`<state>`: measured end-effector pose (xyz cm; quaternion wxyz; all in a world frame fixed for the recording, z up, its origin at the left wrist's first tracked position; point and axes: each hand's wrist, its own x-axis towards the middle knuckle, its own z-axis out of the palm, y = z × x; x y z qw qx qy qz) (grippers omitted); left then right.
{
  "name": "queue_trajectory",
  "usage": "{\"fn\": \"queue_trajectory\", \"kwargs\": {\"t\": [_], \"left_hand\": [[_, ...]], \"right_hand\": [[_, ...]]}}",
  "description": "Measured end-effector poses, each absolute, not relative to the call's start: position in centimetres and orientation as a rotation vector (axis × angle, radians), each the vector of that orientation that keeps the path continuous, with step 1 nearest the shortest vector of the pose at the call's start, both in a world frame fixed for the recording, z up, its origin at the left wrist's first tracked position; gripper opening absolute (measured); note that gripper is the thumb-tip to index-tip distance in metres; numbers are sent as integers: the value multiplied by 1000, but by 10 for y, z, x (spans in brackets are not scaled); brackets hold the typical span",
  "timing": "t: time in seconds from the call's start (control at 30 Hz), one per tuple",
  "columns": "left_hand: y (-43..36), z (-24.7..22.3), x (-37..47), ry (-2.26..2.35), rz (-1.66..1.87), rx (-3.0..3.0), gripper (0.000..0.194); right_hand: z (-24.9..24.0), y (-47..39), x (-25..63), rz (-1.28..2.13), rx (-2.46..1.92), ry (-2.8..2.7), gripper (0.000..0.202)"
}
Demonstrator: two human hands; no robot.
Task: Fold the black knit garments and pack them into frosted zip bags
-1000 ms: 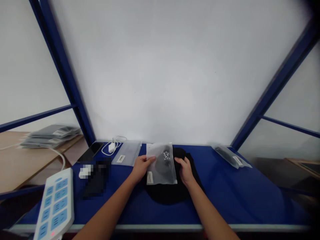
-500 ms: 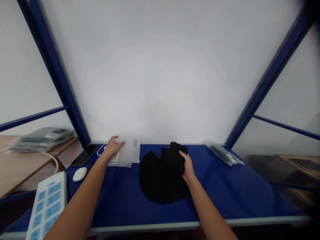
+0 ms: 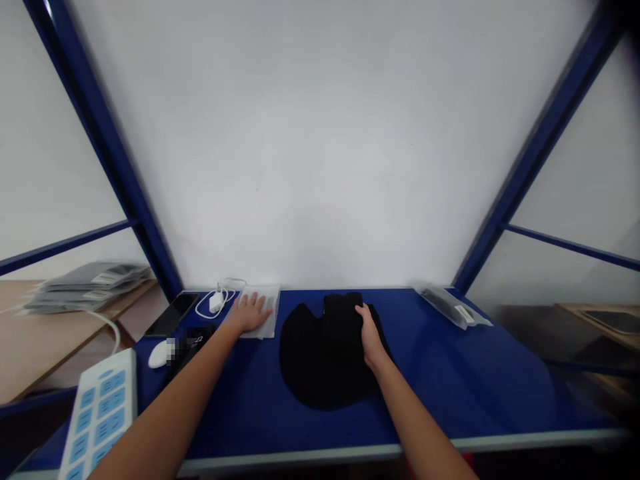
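Note:
My left hand (image 3: 247,313) lies with fingers spread on translucent plastic bags (image 3: 270,310) at the back of the table, left of centre. A folded black fabric piece (image 3: 343,317) is gripped at its right edge by my right hand (image 3: 370,333), the thumb on top and the other fingers mostly hidden. Under it spreads a wider, rounded black fabric piece (image 3: 313,373) with a notch in its upper edge. Whether the two black parts are joined, I cannot tell.
Left of the bags are a white charger with cable (image 3: 216,302), a phone (image 3: 173,315), a white mouse (image 3: 159,355) and a power strip (image 3: 100,407). A packaged item (image 3: 450,308) lies at the back right. Packets (image 3: 93,283) are stacked on a wooden surface at left.
My left hand has moved right and pressed down onto the plastic bags, which now lie flatter; the charger has come into view. The folded black fabric has been lowered and straightened by my right hand.

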<state>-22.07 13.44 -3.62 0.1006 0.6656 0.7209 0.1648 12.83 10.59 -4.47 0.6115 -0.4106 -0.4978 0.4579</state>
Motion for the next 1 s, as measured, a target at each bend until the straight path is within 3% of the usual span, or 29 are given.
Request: {"fn": "queue_trajectory", "kwargs": {"t": [0.07,0.1,0.2,0.33,0.4,0.53,0.63,0.73,0.87,1.0], "left_hand": [[128,-20,-197,2106,652,2009,57],[122,-14,-179,2020,900,2007,52],[95,-5,-117,1529,1315,1789,47],[69,-15,-64,1163,1233,1508,78],[69,-22,-62,1181,1301,1358,84],[80,-30,-88,1188,1304,1138,56],[85,-28,-110,1419,1308,1327,54],[81,-21,-114,1726,1426,1731,52],[65,-16,-84,1638,1395,1992,34],[47,-23,-46,1544,1243,2030,76]], "right_hand": [[-41,103,126,1205,-946,-1066,43],[-39,101,125,1279,-950,-1016,45],[-32,96,121,1326,-932,-996,62],[-27,91,115,1238,-927,-1106,69],[-26,92,115,1179,-957,-1115,65],[-27,101,130,1153,-947,-1067,55],[-31,114,153,1024,-1130,-1070,73],[-38,124,172,611,-1445,-1160,88],[-50,127,176,369,-1573,-1341,62],[-59,125,167,338,-1743,-1565,34]]}}
